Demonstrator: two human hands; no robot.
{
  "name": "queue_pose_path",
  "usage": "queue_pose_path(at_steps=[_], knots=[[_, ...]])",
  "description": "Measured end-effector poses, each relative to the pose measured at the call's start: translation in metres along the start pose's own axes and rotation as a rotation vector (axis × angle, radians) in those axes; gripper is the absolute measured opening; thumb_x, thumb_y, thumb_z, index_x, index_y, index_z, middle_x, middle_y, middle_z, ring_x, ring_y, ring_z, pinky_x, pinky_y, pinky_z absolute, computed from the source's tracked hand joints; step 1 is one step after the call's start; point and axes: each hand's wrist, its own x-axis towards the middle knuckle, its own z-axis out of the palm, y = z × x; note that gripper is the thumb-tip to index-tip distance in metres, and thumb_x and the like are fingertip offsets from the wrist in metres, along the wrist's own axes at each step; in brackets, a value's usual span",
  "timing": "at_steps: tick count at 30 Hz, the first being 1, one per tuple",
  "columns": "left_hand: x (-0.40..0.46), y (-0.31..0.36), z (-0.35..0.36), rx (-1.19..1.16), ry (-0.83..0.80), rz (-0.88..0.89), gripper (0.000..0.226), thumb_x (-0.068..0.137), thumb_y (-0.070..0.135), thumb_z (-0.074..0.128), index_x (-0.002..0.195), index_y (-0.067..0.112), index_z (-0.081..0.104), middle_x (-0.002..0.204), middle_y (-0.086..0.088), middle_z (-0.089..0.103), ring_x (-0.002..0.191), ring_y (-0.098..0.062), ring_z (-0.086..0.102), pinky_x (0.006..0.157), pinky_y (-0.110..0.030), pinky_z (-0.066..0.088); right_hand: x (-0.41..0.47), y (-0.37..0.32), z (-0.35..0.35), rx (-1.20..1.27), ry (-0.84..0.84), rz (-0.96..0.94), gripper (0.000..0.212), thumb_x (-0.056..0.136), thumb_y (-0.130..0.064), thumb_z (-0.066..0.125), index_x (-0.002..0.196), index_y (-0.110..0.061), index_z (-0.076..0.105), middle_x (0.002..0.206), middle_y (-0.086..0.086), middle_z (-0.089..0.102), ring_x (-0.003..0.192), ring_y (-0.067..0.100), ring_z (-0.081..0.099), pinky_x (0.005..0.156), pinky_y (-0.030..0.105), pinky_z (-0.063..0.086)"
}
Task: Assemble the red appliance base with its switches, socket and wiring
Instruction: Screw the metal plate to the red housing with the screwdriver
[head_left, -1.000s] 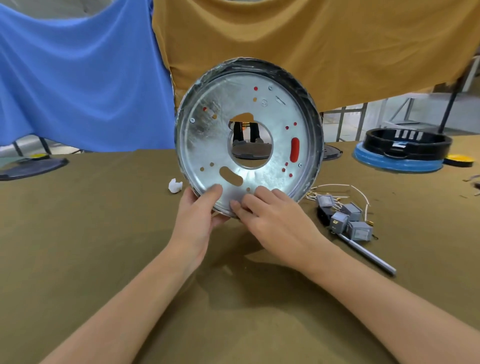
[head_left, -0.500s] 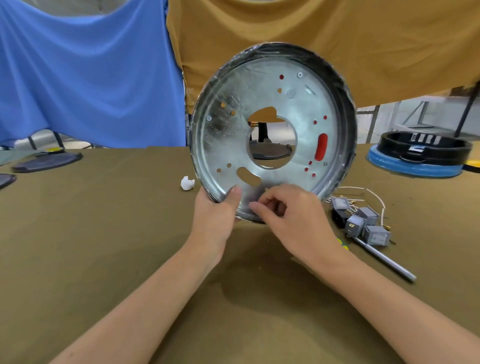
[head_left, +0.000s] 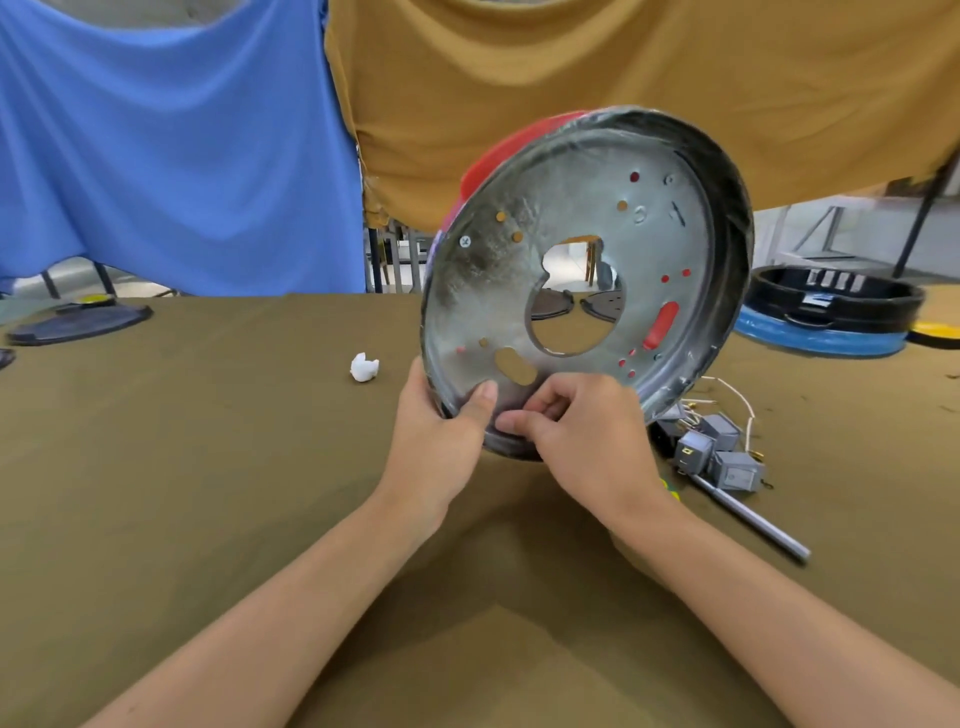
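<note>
The round appliance base (head_left: 587, 208) stands on edge above the table, its silver metal underside facing me and its red outer wall showing at the upper left. A large hole sits at its centre. My left hand (head_left: 441, 441) grips the lower rim, thumb on the metal. My right hand (head_left: 582, 441) pinches the same lower rim beside it, fingers curled. Grey switches (head_left: 711, 452) with white wires (head_left: 727, 389) lie on the table just right of the base.
A grey pen-like rod (head_left: 753, 519) lies by the switches. A small white scrap (head_left: 363, 367) sits left of the base. A black ring on a blue disc (head_left: 831, 312) is far right; dark flat lids (head_left: 78, 322) are far left. Blue and ochre cloths hang behind.
The base has turned so its left edge swings toward me, exposing the red outer wall. My right fingers have curled tighter on the lower rim.
</note>
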Motion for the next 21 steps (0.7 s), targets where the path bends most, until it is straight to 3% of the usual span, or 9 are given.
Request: queue_pose_path(at_steps=[7, 10, 13, 15, 18, 21], knots=[[0.005, 0.0, -0.006, -0.224, 0.019, -0.123, 0.032, 0.096, 0.002, 0.06, 0.127, 0.004, 0.059, 0.118, -0.017, 0.071, 0.108, -0.038, 0.068, 0.095, -0.059, 0.052, 0.001, -0.002, -0.005, 0.08, -0.085, -0.177, 0.022, 0.075, -0.03, 0.083, 0.071, -0.014, 0.07, 0.061, -0.004, 0.063, 0.062, 0.012, 0.056, 0.059, 0.027, 0.046], [0.011, 0.0, -0.009, -0.365, 0.022, -0.219, 0.034, 0.097, 0.005, 0.058, 0.131, 0.007, 0.058, 0.12, -0.012, 0.071, 0.108, -0.03, 0.069, 0.085, -0.047, 0.06, 0.003, -0.003, -0.015, 0.05, 0.024, -0.316, 0.019, 0.085, -0.03, 0.075, 0.079, -0.012, 0.072, 0.069, -0.006, 0.064, 0.068, 0.01, 0.056, 0.062, 0.018, 0.043], [0.016, -0.001, -0.012, -0.497, 0.035, -0.339, 0.036, 0.097, 0.008, 0.057, 0.133, 0.009, 0.056, 0.12, -0.008, 0.072, 0.109, -0.024, 0.069, 0.075, -0.037, 0.062, 0.004, 0.0, -0.029, 0.047, 0.168, -0.366, 0.022, 0.094, -0.027, 0.065, 0.083, -0.01, 0.07, 0.072, -0.003, 0.064, 0.068, 0.011, 0.057, 0.065, 0.027, 0.045], [0.019, -0.003, -0.015, -0.525, 0.039, -0.383, 0.035, 0.097, 0.01, 0.057, 0.133, 0.01, 0.057, 0.116, -0.008, 0.073, 0.103, -0.021, 0.072, 0.069, -0.033, 0.062, 0.005, 0.003, -0.037, 0.038, 0.196, -0.314, 0.024, 0.097, -0.029, 0.06, 0.081, -0.012, 0.068, 0.07, -0.004, 0.062, 0.067, 0.012, 0.056, 0.062, 0.03, 0.044], [0.022, -0.002, -0.02, -0.539, 0.056, -0.416, 0.036, 0.094, 0.009, 0.058, 0.13, 0.01, 0.058, 0.114, -0.01, 0.074, 0.093, -0.018, 0.074, 0.067, -0.03, 0.061, 0.007, 0.009, -0.047, -0.092, 0.193, -0.073, 0.024, 0.096, -0.036, 0.056, 0.078, -0.021, 0.06, 0.068, -0.008, 0.061, 0.064, 0.007, 0.054, 0.055, 0.028, 0.039], [0.024, -0.001, -0.023, -0.528, 0.083, -0.428, 0.032, 0.092, 0.007, 0.059, 0.124, 0.007, 0.059, 0.112, -0.012, 0.074, 0.084, -0.017, 0.075, 0.066, -0.03, 0.062, 0.009, 0.017, -0.053, -0.43, -0.067, 0.196, 0.035, 0.091, -0.052, 0.053, 0.09, -0.017, 0.053, 0.084, -0.002, 0.063, 0.076, 0.016, 0.057, 0.061, 0.032, 0.042]])
